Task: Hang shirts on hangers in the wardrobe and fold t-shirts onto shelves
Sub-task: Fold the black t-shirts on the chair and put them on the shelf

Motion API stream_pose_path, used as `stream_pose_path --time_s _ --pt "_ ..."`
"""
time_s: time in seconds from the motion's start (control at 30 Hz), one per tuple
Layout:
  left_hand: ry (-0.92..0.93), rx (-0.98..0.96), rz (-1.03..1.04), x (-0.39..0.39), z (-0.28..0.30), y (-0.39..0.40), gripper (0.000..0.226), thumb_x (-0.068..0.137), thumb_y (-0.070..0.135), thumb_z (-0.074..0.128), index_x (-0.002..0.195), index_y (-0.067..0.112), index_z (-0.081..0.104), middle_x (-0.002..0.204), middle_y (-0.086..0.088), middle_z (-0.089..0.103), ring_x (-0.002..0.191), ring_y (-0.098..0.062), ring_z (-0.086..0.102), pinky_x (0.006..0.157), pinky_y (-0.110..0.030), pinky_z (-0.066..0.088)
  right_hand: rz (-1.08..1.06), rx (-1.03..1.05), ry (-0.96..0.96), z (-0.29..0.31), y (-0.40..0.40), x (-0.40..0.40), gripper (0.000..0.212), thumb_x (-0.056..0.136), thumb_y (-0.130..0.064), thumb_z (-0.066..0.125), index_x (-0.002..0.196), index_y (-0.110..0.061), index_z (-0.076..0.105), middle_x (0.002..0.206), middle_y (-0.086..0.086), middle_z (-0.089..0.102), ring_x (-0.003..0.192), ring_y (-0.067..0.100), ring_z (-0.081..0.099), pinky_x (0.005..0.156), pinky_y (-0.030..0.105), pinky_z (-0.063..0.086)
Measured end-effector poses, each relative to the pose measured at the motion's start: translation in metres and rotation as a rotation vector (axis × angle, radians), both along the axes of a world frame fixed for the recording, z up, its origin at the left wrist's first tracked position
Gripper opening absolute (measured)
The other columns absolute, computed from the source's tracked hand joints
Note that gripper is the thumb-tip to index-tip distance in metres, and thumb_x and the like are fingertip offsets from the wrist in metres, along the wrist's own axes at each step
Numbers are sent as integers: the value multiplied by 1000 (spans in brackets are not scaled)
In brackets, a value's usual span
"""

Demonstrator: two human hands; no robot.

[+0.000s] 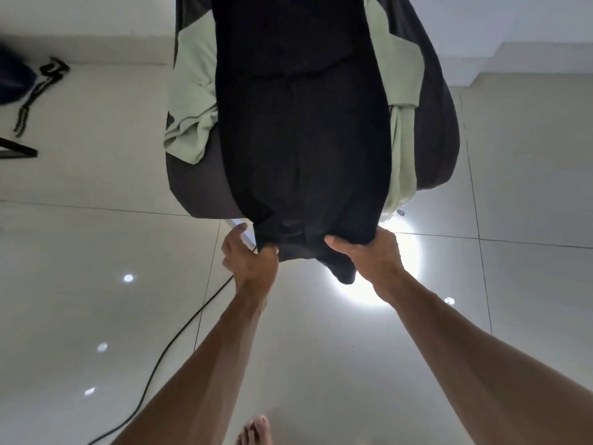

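A black shirt (305, 130) lies stretched lengthwise over a dark grey chair (202, 191), on top of a pale green garment (192, 107). My left hand (250, 261) pinches the shirt's near edge on the left. My right hand (372, 255) grips the same edge on the right, with a fold of black cloth hanging below it. Both arms reach forward from the bottom of the view. No hanger, wardrobe or shelf is in view.
Glossy white floor tiles (96, 284) surround the chair, with a bright lamp reflection near my right hand. A black cable (167, 348) runs across the floor at lower left. A dark bag with a strap (38, 88) lies at far left. My bare foot (255, 431) shows at the bottom.
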State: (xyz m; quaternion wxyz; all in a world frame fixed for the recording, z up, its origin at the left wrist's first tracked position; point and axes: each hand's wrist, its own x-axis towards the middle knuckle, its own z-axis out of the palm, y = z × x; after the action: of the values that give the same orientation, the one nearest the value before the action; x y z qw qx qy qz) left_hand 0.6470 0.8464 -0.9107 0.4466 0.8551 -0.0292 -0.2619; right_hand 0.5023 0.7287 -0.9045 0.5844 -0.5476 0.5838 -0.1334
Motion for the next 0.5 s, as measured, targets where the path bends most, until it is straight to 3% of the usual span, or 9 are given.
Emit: stream_pose_path --time_s 0.03,0.1,0.17,0.27,0.37,0.5 --pt "-27 15 -118 11 -6 3 50 84 15 70 132 16 53 139 -2 49 123 -24 50 92 -34 48 12 14 -6 -3 1 -2 40 67 -31 92 96 -18 69 85 -6 75 79 16 73 67 33 62" --pt "-34 -4 -269 22 -10 11 33 83 22 73 114 18 66 118 0 68 108 -21 64 93 -36 55 30 21 -20 -8 4 -6 37 65 -34 93 91 -18 71 80 -7 76 76 14 74 65 32 61" --pt "-26 6 -357 17 -11 26 9 86 22 75 92 20 70 90 5 73 89 -15 69 80 -33 58 41 19 -22 -8 8 -11 38 64 -36 93 90 -17 72 81 -6 76 75 13 73 61 28 57" --pt "3 31 -410 -8 -19 57 11 88 21 74 81 12 70 73 3 74 73 -15 72 63 -33 57 61 20 -24 -8 19 -23 34 68 -31 92 83 -9 71 74 0 73 60 10 69 49 23 52" --pt "79 16 -376 -28 -24 78 12 86 18 76 94 15 69 83 5 76 80 -14 73 73 -37 62 90 17 -32 -12 30 -36 31 69 -30 91 85 -12 72 75 -3 74 63 15 69 50 23 51" --pt "407 -137 -349 -23 -12 71 50 77 17 86 119 24 60 105 4 75 95 -19 74 76 -42 63 164 55 -37 -14 37 -47 26 74 -33 88 89 -18 73 81 -6 76 77 17 73 63 30 60"
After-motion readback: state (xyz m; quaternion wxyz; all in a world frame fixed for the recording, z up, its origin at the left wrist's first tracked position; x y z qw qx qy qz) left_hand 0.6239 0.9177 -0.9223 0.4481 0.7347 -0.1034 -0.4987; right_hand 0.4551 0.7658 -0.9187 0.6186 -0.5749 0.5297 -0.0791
